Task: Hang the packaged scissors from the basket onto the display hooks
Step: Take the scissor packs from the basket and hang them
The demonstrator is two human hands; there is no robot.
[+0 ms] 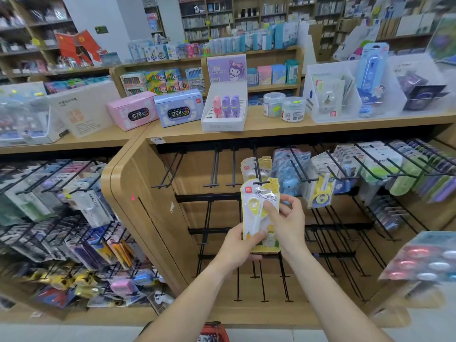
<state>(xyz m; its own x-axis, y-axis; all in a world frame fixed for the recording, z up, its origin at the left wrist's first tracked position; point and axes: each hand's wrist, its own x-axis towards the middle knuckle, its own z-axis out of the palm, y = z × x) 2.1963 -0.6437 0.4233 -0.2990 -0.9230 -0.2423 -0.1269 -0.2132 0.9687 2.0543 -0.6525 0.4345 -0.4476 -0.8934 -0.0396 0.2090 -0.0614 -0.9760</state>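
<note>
While both hands, left (240, 245) and right (287, 224), pinch the yellow carded scissors pack (259, 218), its top meets a black wire hook (257, 166).

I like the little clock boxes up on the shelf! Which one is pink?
The left clock box is pink. The one beside it on the right is pale blue-purple. Both show 10:28.

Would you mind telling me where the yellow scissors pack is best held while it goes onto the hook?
Probably by its lower half, coming from the two side edges. The yellow scissors pack is a flat upright card whose top sits at the hook, so that end must stay free. The left hand pinches the bottom corner and the right hand steadies the right edge.
</note>
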